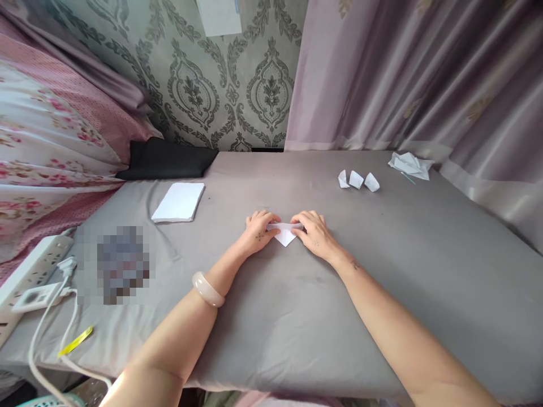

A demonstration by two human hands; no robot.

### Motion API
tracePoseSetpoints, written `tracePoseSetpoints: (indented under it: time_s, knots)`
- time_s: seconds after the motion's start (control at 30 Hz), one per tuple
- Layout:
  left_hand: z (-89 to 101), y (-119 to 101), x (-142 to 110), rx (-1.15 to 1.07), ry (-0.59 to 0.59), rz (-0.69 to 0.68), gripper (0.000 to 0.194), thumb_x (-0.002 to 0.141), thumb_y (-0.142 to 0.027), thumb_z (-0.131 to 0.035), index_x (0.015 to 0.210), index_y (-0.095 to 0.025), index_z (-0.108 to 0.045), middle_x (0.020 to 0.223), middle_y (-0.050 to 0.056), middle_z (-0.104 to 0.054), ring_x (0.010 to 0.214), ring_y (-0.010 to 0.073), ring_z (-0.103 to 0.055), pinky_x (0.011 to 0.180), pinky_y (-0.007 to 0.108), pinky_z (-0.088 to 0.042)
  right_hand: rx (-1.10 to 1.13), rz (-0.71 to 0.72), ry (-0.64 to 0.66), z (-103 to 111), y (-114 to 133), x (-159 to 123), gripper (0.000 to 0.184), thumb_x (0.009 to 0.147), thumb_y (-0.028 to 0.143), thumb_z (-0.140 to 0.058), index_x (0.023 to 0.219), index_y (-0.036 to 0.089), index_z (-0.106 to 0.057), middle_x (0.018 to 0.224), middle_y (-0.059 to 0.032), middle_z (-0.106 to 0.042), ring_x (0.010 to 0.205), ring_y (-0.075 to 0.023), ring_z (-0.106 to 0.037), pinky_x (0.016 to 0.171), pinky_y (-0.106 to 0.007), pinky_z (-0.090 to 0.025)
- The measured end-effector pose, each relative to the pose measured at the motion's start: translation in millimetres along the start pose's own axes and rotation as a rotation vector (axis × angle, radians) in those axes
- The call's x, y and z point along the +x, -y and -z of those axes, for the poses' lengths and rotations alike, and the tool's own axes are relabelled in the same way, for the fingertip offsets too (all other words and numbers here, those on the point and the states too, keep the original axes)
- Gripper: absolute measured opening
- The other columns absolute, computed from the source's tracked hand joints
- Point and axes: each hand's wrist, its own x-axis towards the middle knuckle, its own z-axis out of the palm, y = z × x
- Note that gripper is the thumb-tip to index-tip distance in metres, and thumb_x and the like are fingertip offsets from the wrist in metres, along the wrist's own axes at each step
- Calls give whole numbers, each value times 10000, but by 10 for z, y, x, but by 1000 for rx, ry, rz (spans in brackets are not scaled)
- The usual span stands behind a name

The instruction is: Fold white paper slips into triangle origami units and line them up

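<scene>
A small sheet of white paper (285,236) lies on the grey cloth in front of me, folded so that a point faces me and a straight band runs along its far edge. My left hand (259,229) pinches the left end of that band between thumb and fingers. At the right end, my right hand (311,230) grips the band in the same way. Both thumbs rest on the near side of the fold. The fingertips behind the paper are partly hidden.
A stack of white paper (179,202) lies at the left. Several folded paper pieces (356,180) and a paper pile (410,164) are at the back right. A power strip (36,265) with white cables, a yellow strip (76,341) and a blurred patch (123,264) occupy the left side.
</scene>
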Motion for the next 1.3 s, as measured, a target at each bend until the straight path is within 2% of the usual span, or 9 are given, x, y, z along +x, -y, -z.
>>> tracePoseSetpoints:
  time_s: [0.17, 0.33, 0.6, 0.93, 1.3]
  knots:
    - [27, 0, 8, -4, 31, -3, 117, 842, -265, -553, 898, -236, -651, 921, 26, -608, 968, 225, -509, 884, 403, -329, 2, 31, 26, 3, -25, 24, 254, 897, 204, -507, 1116, 289, -603, 1030, -29, -620, 1006, -212, -504, 898, -381, -360]
    - [28, 1, 1, -33, 23, -11, 228, 833, -251, -568, 1057, -257, -609, 1008, 19, -620, 986, 226, -512, 898, 406, -315, -4, 22, -40, -33, -59, 7, 400, 880, 203, -534, 1264, 313, -524, 1190, -44, -557, 1095, -235, -479, 944, -408, -368]
    - [38, -39, -16, -1, 32, 1, 198, 839, -236, -567, 1026, -254, -629, 1006, 28, -613, 980, 229, -506, 896, 404, -312, -62, 15, -48, -53, -70, -31, 239, 886, 245, -558, 1112, 265, -635, 1093, -59, -584, 1030, -245, -493, 901, -402, -396]
    - [15, -22, -26, 48, -16, -34, 271, 836, -229, -587, 1102, -271, -618, 1140, 45, -601, 1056, 240, -490, 911, 412, -309, -96, 54, -72, -50, -49, -51, 217, 898, 237, -550, 1096, 252, -638, 1094, -55, -592, 997, -228, -495, 880, -386, -396]
    - [8, -10, -26, 69, 8, -56, 252, 852, -218, -564, 1090, -266, -629, 1164, 53, -585, 1062, 243, -479, 909, 414, -319, -156, 98, -106, -17, 32, -85, 190, 906, 213, -538, 1069, 236, -635, 1097, -58, -602, 995, -229, -495, 857, -375, -391]
